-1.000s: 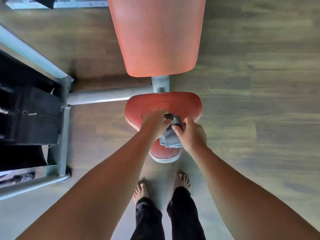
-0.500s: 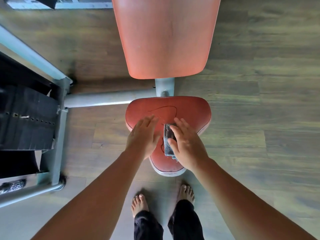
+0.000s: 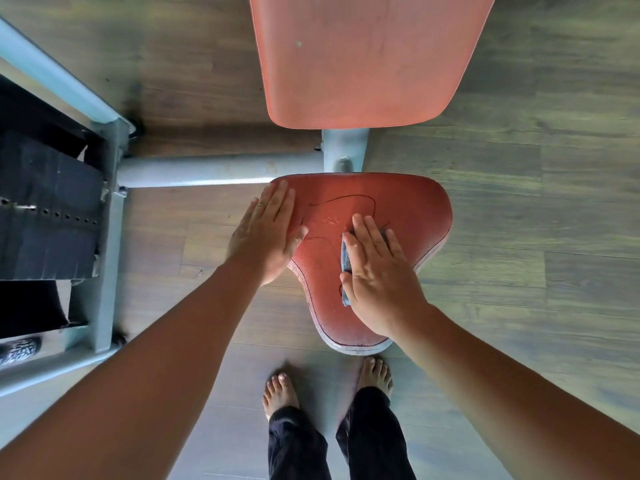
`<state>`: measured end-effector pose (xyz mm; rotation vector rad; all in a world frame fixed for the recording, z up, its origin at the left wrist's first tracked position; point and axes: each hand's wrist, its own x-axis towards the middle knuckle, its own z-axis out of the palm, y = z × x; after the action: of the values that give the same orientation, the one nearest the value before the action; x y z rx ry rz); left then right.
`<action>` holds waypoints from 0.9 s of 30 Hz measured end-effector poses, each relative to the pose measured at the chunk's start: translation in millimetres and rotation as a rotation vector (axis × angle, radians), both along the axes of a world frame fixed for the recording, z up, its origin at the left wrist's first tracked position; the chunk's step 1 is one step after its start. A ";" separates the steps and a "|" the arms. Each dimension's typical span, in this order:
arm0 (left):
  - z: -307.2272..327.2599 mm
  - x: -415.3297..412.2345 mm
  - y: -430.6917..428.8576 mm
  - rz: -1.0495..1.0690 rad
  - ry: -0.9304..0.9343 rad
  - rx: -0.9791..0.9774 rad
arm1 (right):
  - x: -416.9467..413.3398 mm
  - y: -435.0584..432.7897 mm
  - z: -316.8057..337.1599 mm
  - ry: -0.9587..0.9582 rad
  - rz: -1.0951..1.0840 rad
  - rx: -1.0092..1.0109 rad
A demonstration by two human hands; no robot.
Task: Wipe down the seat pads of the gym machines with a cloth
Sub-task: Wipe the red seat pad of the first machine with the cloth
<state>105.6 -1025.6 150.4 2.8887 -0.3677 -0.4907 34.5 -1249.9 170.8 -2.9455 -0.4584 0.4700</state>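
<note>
A red seat pad [image 3: 412,209], wide at the far end and narrow toward me, lies straight below me. My right hand [image 3: 379,271] lies flat on it with fingers spread, pressing a folded blue-grey cloth [image 3: 345,261] against the pad; only the cloth's left edge shows beside my thumb. My left hand [image 3: 266,233] rests flat and empty on the seat's left edge, fingers together and pointing away from me. A larger orange-red back pad [image 3: 363,60] stands beyond the seat.
A grey metal post [image 3: 344,147] and crossbar [image 3: 214,169] join the seat to the machine frame [image 3: 104,237] on the left, which holds a black weight stack [image 3: 45,206]. My bare feet [image 3: 280,393] stand on the wooden floor [image 3: 536,237] just before the seat.
Both hands held the bunched cloth a second ago. The left hand let go and slid to the seat's left edge; the right hand flattened on the cloth. The view moved closer.
</note>
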 end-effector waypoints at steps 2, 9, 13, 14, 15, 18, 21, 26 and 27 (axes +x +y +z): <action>-7.3 5.1 2.0 -0.020 0.003 -0.008 | -2.7 -1.5 -1.1 -0.010 -0.010 0.035; -25.9 3.8 6.1 -0.037 -0.029 -0.046 | 110.2 -6.0 -20.3 0.056 -0.076 -0.043; -26.6 4.2 5.2 -0.034 -0.041 -0.058 | 108.5 -1.4 -18.2 0.062 -0.110 -0.051; -26.8 4.0 5.2 -0.036 -0.040 -0.062 | 82.7 -0.3 -11.3 0.044 -0.092 -0.028; -27.2 4.0 5.4 -0.036 -0.041 -0.064 | 53.2 -0.1 -5.2 0.020 -0.064 -0.009; -28.9 4.1 6.7 -0.030 -0.043 -0.066 | 10.9 -14.4 2.2 0.040 0.071 0.046; -30.7 4.2 5.9 -0.027 -0.053 -0.073 | 61.9 -23.4 -7.7 0.056 0.120 0.008; -31.9 4.2 5.3 -0.021 -0.059 -0.058 | 128.1 -10.5 -18.4 0.087 -0.052 -0.097; -31.8 4.1 5.1 -0.019 -0.056 -0.058 | 114.2 -4.8 -15.0 0.067 -0.063 -0.094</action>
<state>109.6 -1020.5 118.6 2.8500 -0.4120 -0.3958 148.8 -1254.7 155.7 -3.0123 -0.3434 0.5961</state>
